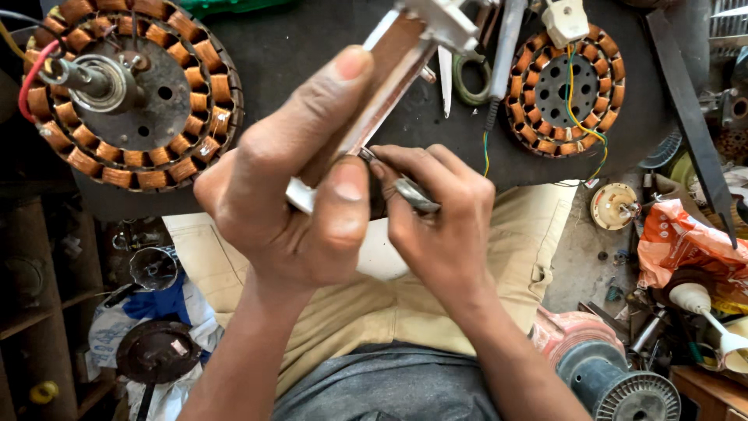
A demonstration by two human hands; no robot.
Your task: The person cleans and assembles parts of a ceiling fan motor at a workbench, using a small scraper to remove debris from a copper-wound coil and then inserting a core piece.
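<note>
In the middle of the frame, a long flat piece with a brown face and white edges (389, 74) is held slanting from the centre toward the upper middle. The left hand (292, 203) has its grip clenched around the lower end of this piece, the thumb pressed on its side. The right hand (444, 218) is just beside it and pinches a small grey metal part (411, 193), whose tip touches the piece. Behind both hands lies a dark counter (312, 47). On it, a large stator with copper coils (128, 93) sits at the upper left, and a smaller stator (565, 90) with yellow and green wires at the upper right. A spool (615, 382) stands at the lower right.
</note>
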